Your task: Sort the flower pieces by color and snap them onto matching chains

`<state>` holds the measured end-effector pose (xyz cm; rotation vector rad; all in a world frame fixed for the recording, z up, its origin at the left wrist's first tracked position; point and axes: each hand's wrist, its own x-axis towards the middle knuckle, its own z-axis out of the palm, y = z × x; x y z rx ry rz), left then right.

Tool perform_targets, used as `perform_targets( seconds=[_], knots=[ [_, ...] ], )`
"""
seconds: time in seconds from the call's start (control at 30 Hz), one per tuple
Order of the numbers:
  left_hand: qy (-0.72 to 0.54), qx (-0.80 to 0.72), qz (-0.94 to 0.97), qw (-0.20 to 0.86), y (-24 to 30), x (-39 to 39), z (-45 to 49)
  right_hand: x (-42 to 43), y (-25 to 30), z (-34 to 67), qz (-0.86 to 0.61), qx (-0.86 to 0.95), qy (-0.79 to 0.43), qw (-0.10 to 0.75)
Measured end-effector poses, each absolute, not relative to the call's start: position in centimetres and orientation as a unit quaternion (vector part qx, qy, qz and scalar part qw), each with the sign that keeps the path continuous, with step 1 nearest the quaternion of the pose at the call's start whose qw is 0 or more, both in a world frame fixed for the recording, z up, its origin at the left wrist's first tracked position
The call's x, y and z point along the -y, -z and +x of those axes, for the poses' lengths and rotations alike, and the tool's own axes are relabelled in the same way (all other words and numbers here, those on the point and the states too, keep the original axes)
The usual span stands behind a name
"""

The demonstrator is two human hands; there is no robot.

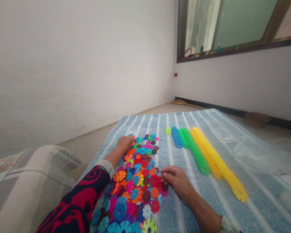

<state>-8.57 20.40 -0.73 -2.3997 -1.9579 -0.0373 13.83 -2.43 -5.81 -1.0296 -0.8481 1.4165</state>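
Striped cloth [223, 137] carries a loose pile of notched discs [134, 194]. Each disc is probably light, stiff and smooth, best pinched by its rim. The pile lies between the hands: the left hand [125, 143] bends over its far left edge, the right hand [176, 179] curls at its right edge; whether either grips a disc cannot be told.

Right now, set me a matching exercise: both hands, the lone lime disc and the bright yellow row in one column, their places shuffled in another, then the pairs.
1. left hand
2. right hand
3. lone lime disc
4. bright yellow row

A. just right of the golden row
B. at the right edge of the mixed pile
C. just left of the blue row
D. at the pile's far left

Pairs: 1-D, 2-B, 3-C, 4-A
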Motion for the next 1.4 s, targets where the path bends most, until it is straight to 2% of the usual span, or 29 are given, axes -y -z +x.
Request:
perform_targets(
  seconds=[0.27,0.8,1.07,1.23,1.4],
  knots=[
    [-0.003,0.65,-0.756,0.073,0.8,-20.6,-9.0,2.5,5.6,13.9,-0.445,0.363,-0.602,0.555],
    [-0.014,0.654,-0.754,0.06,0.9,-21.8,-8.4,2.6,5.5,13.9,-0.448,0.366,-0.603,0.55],
    [0.066,0.643,-0.761,0.066,-0.3,-20.4,-8.4,2.6,5.3,13.8,-0.449,0.36,-0.603,0.553],
    [0.143,0.606,-0.782,-0.012,-1.6,-20.8,-4.8,2.5,5.6,13.7,-0.445,0.363,-0.598,0.559],
    [0.204,0.557,-0.795,-0.126,0.4,-21.3,1.0,2.3,5.8,13.7,-0.435,0.362,-0.606,0.559]
  ],
)
